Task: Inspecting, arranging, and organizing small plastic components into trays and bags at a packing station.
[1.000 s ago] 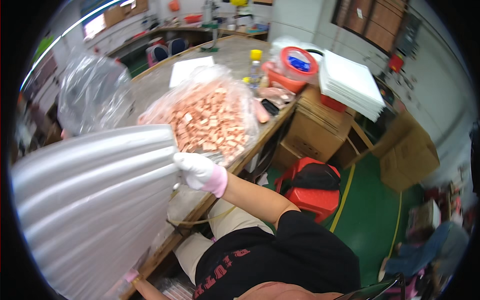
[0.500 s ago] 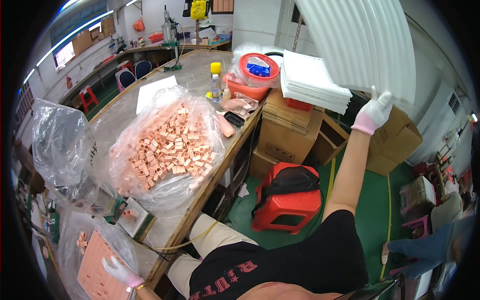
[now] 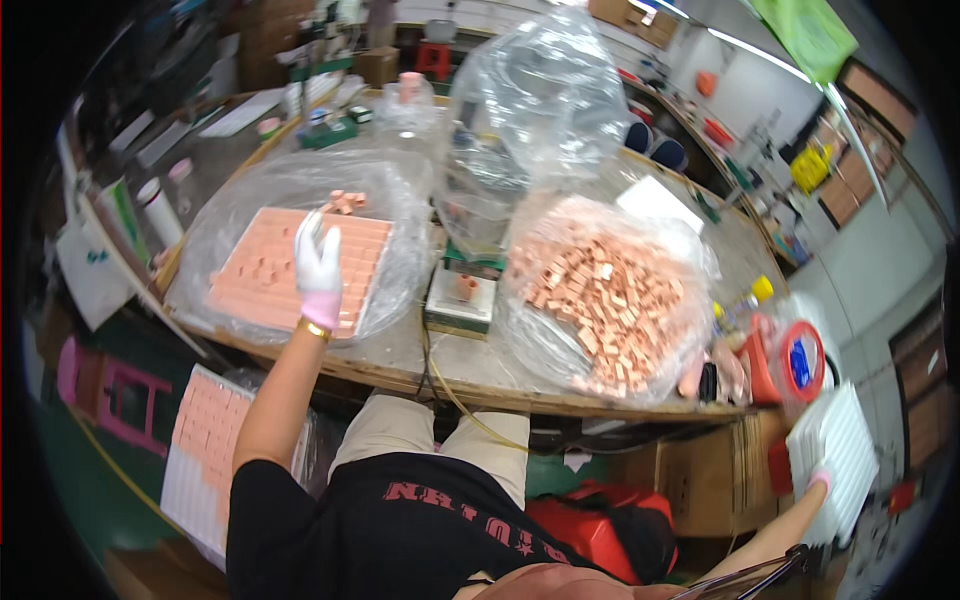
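Observation:
My left hand (image 3: 318, 265), in a white glove with a pink cuff, is raised over a flat tray of pink blocks (image 3: 360, 250). Its fingers are stretched out and apart, with nothing visible in them. The tray lies on clear plastic film (image 3: 210, 220), and a few loose pink blocks (image 3: 345, 202) sit at its far edge. At the far right, my right hand (image 3: 821, 478) is against a stack of white ribbed trays (image 3: 850, 440). White glove blends into white tray there, so its fingers cannot be made out.
A plastic bag of small pink blocks (image 3: 620, 310) lies open on the workbench (image 3: 480, 370). Between it and the tray stands a small fixture (image 3: 460, 300). Red tubs (image 3: 765, 360) stand at the right end. Below are a filled tray (image 3: 200, 440) and a red stool (image 3: 590, 530).
My view has swung left. The large white ribbed sheet in my raised right hand is no longer seen apart from the stack, and that hand is lower. My left hand has lifted off the blocks.

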Motion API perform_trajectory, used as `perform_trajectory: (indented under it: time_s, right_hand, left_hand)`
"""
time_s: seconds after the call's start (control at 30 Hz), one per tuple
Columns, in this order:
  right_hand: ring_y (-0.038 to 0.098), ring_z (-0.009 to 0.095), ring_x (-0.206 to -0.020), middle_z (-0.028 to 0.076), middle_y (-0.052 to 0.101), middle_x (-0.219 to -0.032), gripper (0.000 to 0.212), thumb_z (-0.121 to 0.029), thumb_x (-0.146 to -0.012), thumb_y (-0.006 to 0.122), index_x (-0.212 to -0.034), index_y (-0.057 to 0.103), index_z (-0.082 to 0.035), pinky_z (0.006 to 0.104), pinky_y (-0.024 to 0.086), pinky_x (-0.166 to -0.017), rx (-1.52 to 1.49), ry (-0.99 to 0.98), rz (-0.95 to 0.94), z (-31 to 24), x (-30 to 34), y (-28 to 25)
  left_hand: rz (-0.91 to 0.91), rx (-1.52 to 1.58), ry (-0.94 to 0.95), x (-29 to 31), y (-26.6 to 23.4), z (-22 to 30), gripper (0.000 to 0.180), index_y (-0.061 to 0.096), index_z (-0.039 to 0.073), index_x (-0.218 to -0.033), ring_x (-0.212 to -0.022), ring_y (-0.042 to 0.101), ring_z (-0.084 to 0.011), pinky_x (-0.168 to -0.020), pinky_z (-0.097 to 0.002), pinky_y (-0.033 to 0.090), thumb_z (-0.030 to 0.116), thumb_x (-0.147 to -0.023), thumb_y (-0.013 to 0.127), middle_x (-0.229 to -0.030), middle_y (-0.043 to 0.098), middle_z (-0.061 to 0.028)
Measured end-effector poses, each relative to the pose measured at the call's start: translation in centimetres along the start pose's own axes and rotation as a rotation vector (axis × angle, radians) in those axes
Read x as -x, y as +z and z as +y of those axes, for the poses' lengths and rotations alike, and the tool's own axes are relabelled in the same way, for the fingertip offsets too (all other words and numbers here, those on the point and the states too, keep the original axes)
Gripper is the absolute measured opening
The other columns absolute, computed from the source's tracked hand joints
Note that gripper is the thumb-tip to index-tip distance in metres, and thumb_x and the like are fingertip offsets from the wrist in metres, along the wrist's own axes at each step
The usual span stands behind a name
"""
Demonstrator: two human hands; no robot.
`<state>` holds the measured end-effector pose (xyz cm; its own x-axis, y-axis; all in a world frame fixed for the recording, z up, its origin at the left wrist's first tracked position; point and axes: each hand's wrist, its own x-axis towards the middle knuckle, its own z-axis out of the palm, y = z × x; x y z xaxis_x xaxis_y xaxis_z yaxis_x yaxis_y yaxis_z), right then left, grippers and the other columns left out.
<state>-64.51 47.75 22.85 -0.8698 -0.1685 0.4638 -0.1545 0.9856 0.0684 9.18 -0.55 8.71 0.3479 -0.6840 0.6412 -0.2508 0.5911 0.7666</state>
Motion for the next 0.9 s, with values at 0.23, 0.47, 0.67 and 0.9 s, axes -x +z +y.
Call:
perform_trajectory:
  time_s: [0.23,0.47,0.67,0.9]
  right_hand:
    - [0.058,0.034,-0.107,0.021,0.057,-0.121,0.035,-0.016,-0.089,0.056,-0.119,0.056,0.003,0.0373,0.044,-0.095,-0.492,-0.619,0.668,-15.7,2.5,-7.9]
    - [0.058,0.030,-0.093,0.012,0.060,-0.099,0.052,-0.020,-0.068,0.079,-0.115,0.059,-0.007,0.0379,0.047,-0.083,-1.246,-1.320,0.734,-37.8,27.7,-24.8]
    - [0.063,0.026,-0.072,0.006,0.063,-0.083,0.017,-0.018,-0.081,0.064,-0.098,0.066,-0.017,0.0353,0.052,-0.065,-1.005,-1.280,0.829,-49.5,23.5,-31.8]
    - [0.060,0.012,-0.079,0.003,0.065,-0.089,0.024,-0.010,-0.083,0.067,-0.105,0.061,-0.003,0.0261,0.049,-0.072,-2.062,-1.518,-0.005,-55.9,16.7,-35.7]
  left_hand:
    - [-0.141,0.049,0.214,-10.8,4.1,7.0,0.031,0.061,-0.001,-0.114,-0.106,0.058,-0.0197,-0.094,-0.0297,0.043,0.019,-0.091,0.061,-0.113,0.063,-0.0120]
    - [-0.485,0.413,-0.260,-19.3,12.4,11.1,0.069,0.043,-0.001,-0.135,-0.121,0.049,-0.0227,-0.103,-0.0340,0.037,0.048,-0.088,0.060,-0.132,0.051,-0.0157]
    - [-0.448,0.345,-0.281,-19.6,12.6,6.8,0.065,0.044,-0.001,-0.133,-0.122,0.049,-0.0236,-0.101,-0.0342,0.039,0.045,-0.090,0.058,-0.131,0.052,-0.0156]
    - [-0.200,0.393,-0.271,-15.0,5.0,1.1,0.038,0.060,0.001,-0.117,-0.096,0.057,-0.0123,-0.081,-0.0285,0.046,0.031,-0.094,0.055,-0.110,0.062,-0.0044]
